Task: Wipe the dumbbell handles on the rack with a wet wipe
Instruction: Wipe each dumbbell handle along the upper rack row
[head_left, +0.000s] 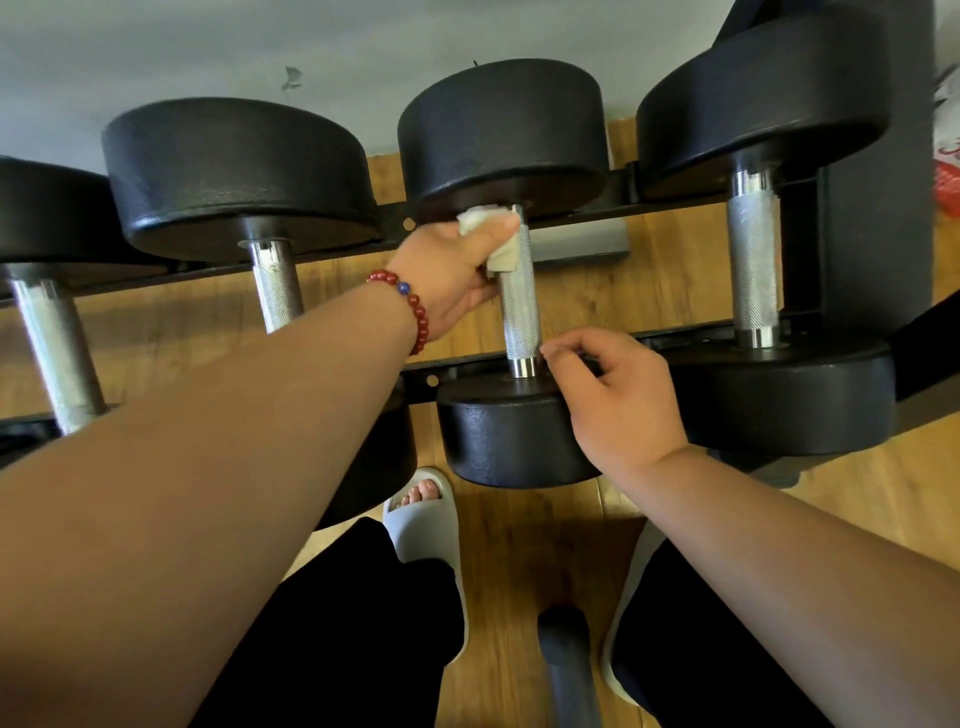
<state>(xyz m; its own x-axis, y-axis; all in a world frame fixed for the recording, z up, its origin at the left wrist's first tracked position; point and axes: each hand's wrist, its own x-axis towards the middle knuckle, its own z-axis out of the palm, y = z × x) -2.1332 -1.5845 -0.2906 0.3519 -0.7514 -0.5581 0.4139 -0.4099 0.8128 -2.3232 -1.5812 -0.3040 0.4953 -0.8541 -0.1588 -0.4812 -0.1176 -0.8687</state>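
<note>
dumbbells (504, 130): 4 in a row (leftmost cut off by the frame edge) | knurled handles (753, 260): 4 | rack rails (447, 371): 2 | wet wipe (493, 244): 1 | hands: 2, left hand (452, 275) and right hand (618, 400) | bead bracelet (410, 306): 1 | pale slippers (426, 514): 2

Dumbbells (239, 176) lie side by side across the rack (415, 389); our left hand (452, 275) holds the wipe (488, 221) on the third handle's (519, 312) far end, our right hand (623, 405) beside its near end.
</note>
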